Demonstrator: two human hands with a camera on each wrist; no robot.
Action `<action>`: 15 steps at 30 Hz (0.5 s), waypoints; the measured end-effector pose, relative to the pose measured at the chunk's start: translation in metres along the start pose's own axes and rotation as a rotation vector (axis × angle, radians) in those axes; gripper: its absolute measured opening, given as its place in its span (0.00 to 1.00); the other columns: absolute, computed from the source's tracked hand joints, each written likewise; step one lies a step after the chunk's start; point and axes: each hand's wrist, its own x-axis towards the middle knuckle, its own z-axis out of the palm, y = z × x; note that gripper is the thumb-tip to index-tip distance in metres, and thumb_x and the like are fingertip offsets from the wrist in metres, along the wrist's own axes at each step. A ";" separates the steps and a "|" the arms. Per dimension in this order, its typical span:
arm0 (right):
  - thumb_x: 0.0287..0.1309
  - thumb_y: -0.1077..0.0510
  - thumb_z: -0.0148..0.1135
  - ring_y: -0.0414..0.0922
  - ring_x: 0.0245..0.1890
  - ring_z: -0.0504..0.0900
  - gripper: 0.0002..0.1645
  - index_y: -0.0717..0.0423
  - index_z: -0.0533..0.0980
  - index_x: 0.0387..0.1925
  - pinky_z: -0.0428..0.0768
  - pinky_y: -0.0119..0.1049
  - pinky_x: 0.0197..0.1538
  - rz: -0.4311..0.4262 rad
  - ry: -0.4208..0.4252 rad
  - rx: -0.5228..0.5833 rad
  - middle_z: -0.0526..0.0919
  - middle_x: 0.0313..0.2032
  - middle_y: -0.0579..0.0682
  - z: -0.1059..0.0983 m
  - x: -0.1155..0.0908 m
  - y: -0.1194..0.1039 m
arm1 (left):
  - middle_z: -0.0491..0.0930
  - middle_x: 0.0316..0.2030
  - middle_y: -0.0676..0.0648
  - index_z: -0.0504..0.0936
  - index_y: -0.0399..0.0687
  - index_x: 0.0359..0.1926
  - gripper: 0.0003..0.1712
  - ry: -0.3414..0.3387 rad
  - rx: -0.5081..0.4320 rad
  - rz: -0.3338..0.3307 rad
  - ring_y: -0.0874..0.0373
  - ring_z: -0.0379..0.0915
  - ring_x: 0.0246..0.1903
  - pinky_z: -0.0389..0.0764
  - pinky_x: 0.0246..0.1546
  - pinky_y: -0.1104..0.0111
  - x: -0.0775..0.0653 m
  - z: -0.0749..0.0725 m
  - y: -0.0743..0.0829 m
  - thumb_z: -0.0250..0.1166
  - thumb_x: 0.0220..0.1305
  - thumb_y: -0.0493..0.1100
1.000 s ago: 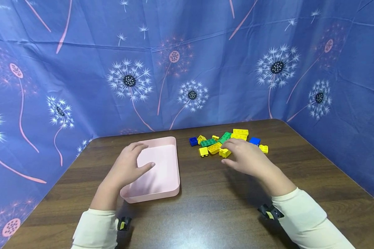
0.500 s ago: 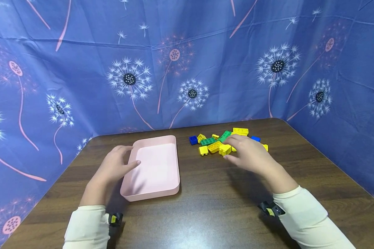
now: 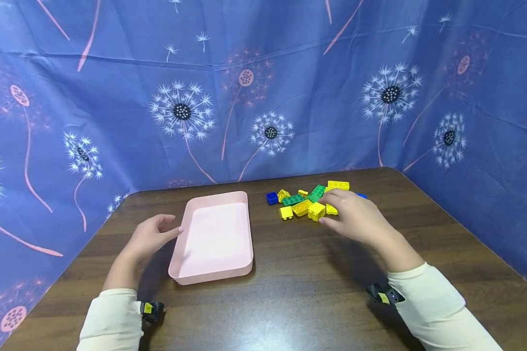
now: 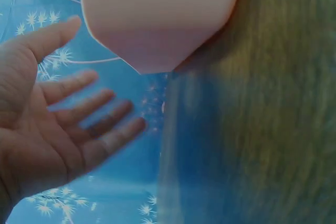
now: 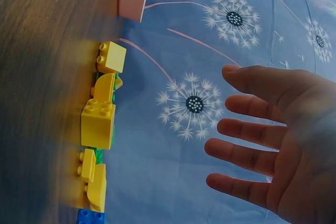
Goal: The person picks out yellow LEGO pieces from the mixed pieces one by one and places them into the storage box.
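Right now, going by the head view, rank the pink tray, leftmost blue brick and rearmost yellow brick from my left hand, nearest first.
From your left hand:
1. Pink tray: immediately to its right.
2. Leftmost blue brick: past the tray, on its right.
3. Rearmost yellow brick: farther right and back.

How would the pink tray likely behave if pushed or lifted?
The pink tray would probably slide rather than tip, since it sits broad and low on the table. Its thin walls suggest it is light for its size. It looks like smooth plastic, so it may flex slightly when gripped.
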 end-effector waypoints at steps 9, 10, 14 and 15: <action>0.51 0.52 0.73 0.55 0.48 0.81 0.25 0.60 0.80 0.50 0.81 0.52 0.46 -0.003 -0.013 -0.004 0.83 0.48 0.55 0.001 0.000 0.002 | 0.55 0.66 0.26 0.53 0.25 0.69 0.40 -0.262 -0.474 -0.231 0.36 0.66 0.58 0.83 0.41 0.51 -0.005 0.001 -0.021 0.53 0.73 0.53; 0.51 0.52 0.73 0.55 0.48 0.81 0.25 0.59 0.80 0.49 0.81 0.52 0.46 -0.003 -0.013 -0.003 0.83 0.48 0.55 0.001 0.000 0.002 | 0.56 0.66 0.26 0.53 0.25 0.68 0.39 -0.280 -0.501 -0.227 0.38 0.68 0.57 0.83 0.42 0.51 -0.006 0.001 -0.023 0.53 0.73 0.52; 0.50 0.53 0.74 0.55 0.48 0.80 0.25 0.59 0.81 0.49 0.80 0.53 0.48 -0.002 -0.018 -0.001 0.83 0.47 0.55 -0.002 0.001 0.004 | 0.59 0.64 0.25 0.52 0.24 0.69 0.38 -0.338 -0.596 -0.206 0.45 0.73 0.54 0.82 0.44 0.48 -0.007 0.001 -0.031 0.54 0.72 0.49; 0.50 0.53 0.74 0.55 0.49 0.80 0.25 0.59 0.81 0.49 0.80 0.53 0.48 0.002 -0.019 -0.001 0.83 0.47 0.55 -0.003 0.001 0.004 | 0.61 0.63 0.25 0.51 0.24 0.69 0.38 -0.345 -0.618 -0.201 0.47 0.75 0.52 0.82 0.45 0.48 -0.007 0.001 -0.033 0.54 0.72 0.48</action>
